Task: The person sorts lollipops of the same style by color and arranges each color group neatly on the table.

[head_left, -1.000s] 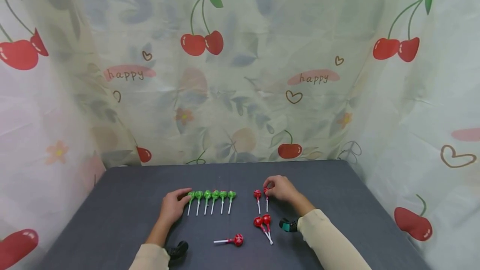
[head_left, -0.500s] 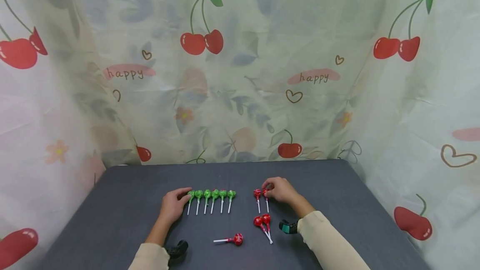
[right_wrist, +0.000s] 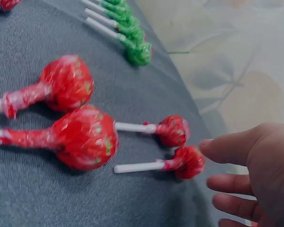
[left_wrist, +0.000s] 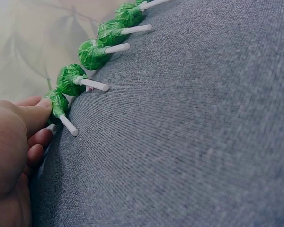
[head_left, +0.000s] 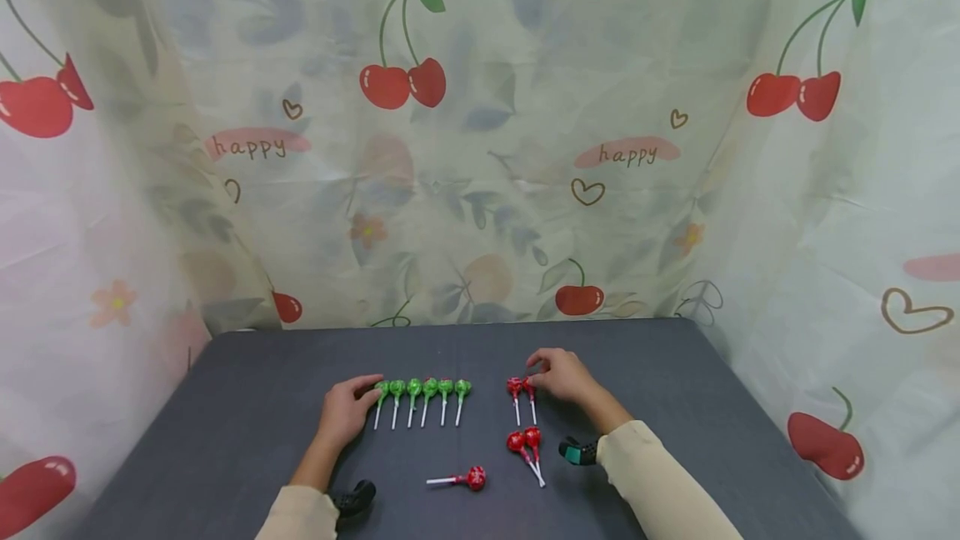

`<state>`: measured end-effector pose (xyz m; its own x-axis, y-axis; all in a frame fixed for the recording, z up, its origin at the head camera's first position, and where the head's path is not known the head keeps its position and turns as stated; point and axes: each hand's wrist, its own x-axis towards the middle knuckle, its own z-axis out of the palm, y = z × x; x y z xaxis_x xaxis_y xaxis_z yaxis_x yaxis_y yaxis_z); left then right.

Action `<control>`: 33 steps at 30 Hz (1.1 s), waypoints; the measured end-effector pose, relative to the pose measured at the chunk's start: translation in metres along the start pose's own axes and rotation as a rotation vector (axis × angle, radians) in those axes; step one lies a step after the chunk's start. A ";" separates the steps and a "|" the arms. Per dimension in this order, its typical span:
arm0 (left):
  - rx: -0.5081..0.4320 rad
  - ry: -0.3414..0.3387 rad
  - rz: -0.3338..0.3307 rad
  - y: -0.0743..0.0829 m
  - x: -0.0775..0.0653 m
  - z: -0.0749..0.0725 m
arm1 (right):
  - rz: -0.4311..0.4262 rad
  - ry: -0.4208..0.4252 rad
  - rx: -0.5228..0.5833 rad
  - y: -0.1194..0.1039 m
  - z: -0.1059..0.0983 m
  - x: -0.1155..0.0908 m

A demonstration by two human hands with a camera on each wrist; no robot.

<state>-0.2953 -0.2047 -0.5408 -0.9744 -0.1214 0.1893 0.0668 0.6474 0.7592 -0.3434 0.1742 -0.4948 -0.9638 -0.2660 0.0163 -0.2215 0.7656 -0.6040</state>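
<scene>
In the head view a row of several green lollipops (head_left: pixel 430 390) lies with the sticks toward me. My left hand (head_left: pixel 347 413) pinches the candy end of the leftmost green lollipop (left_wrist: pixel 58 105) between thumb and fingers. Two red lollipops lie side by side to the right of that row. At the right one of this pair, a red lollipop (right_wrist: pixel 189 162), my right hand (head_left: pixel 564 375) has its thumb tip at the wrapped head, with the other fingers spread apart from it. The left one of the pair, another red lollipop (right_wrist: pixel 173 130), lies against its neighbour.
Two more red lollipops (head_left: pixel 525 442) lie nearer me with their sticks crossing. A single red lollipop (head_left: pixel 476 478) lies sideways at the front middle of the dark grey table (head_left: pixel 247 407). A cherry-printed curtain (head_left: pixel 480 215) hangs behind and on both sides.
The right-hand red lollipop has shifted slightly left, closer to its neighbour. My right fingers have loosened from it and risen a little. The left hand stays in place.
</scene>
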 end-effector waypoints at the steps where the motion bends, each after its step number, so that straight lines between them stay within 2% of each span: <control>1: 0.000 0.000 0.000 0.000 0.000 0.000 | -0.002 0.018 0.006 -0.002 -0.002 -0.001; 8: -0.001 -0.004 -0.003 -0.001 0.000 0.001 | -0.020 0.148 0.060 -0.020 -0.004 -0.015; 14: -0.002 -0.010 -0.004 -0.002 -0.001 0.001 | -0.125 0.252 0.070 -0.038 0.006 -0.037; 22: -0.005 -0.007 0.008 -0.001 0.000 -0.001 | -0.212 0.311 0.163 -0.064 0.026 -0.065; 29: -0.001 -0.004 0.005 -0.001 0.001 0.000 | -0.291 0.372 0.043 -0.070 0.050 -0.079; 33: -0.001 -0.003 0.007 -0.001 0.000 0.000 | -0.310 0.345 -0.031 -0.072 0.059 -0.087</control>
<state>-0.2959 -0.2054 -0.5415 -0.9746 -0.1147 0.1924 0.0735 0.6475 0.7585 -0.2352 0.1077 -0.5002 -0.8434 -0.2787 0.4593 -0.5061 0.6991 -0.5052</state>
